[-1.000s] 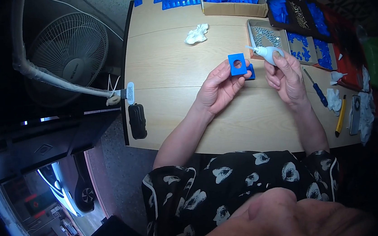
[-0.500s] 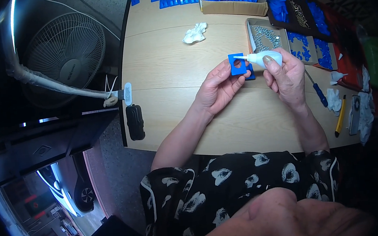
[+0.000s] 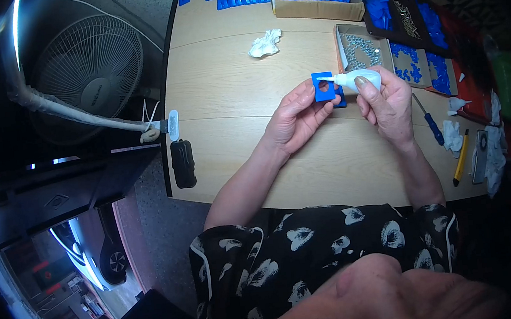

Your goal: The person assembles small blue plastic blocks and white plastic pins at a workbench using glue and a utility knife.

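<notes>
Between the thumb and fingers of my left hand (image 3: 296,115) a flat blue plastic plate (image 3: 324,94) with a round hole is held up over the table. My right hand (image 3: 390,100) is closed around a small white squeeze bottle (image 3: 355,80). The bottle lies nearly level, its thin nozzle pointing left across the upper part of the plate, close to the hole. Whether the tip touches the plate I cannot tell. Just behind my left fingertips shows another blue piece (image 3: 340,97), partly hidden.
Crumpled white tissue (image 3: 265,44) lies ahead. A carton of blue parts (image 3: 318,9) stands at the back, with a tray of small metal pieces (image 3: 361,51) nearer. On the right are a screwdriver (image 3: 432,127) and a yellow cutter knife (image 3: 461,158). A black case (image 3: 183,164) sits at the left edge.
The bottle's nozzle has shifted very slightly over the blue plate. Both hands keep their grips, and the whole view has moved a little.
</notes>
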Available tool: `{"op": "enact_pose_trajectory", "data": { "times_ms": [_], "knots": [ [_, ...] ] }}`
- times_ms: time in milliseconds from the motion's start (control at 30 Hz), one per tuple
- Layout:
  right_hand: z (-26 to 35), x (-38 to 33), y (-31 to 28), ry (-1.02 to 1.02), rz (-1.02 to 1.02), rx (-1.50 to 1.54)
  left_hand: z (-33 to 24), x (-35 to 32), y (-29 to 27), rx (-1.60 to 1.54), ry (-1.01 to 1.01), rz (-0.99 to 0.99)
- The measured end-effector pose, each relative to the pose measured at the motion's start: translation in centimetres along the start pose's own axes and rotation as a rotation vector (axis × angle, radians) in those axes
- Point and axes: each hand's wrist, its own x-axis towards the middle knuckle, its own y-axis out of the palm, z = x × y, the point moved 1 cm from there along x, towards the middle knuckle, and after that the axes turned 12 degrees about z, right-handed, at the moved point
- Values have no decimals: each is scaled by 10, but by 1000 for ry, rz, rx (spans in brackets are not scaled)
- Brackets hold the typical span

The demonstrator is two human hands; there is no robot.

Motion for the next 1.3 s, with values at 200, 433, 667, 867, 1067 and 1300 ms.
{"op": "enact_pose_trajectory", "data": {
  "times_ms": [200, 433, 667, 867, 1067, 1300],
  "knots": [
    [0, 1, 1, -3, -7, 1, 0, 0, -1, 0, -1, -13],
    [-1, -1, -2, 3, -8, -8, 1, 1, 2, -4, -3, -1],
    [-4, 1, -2, 4, -16, -3, 1, 0, -1, -5, -4, 18],
    [-8, 2, -6, 54, -23, 254, 2, 1, 0, -27, 2, 58],
    [-7, 0, -8, 31, -27, 251, 2, 1, -1, -59, 9, 69],
    [-2, 2, -11, -11, -50, 270, 2, 1, -1, -66, 5, 61]
  ]
}}
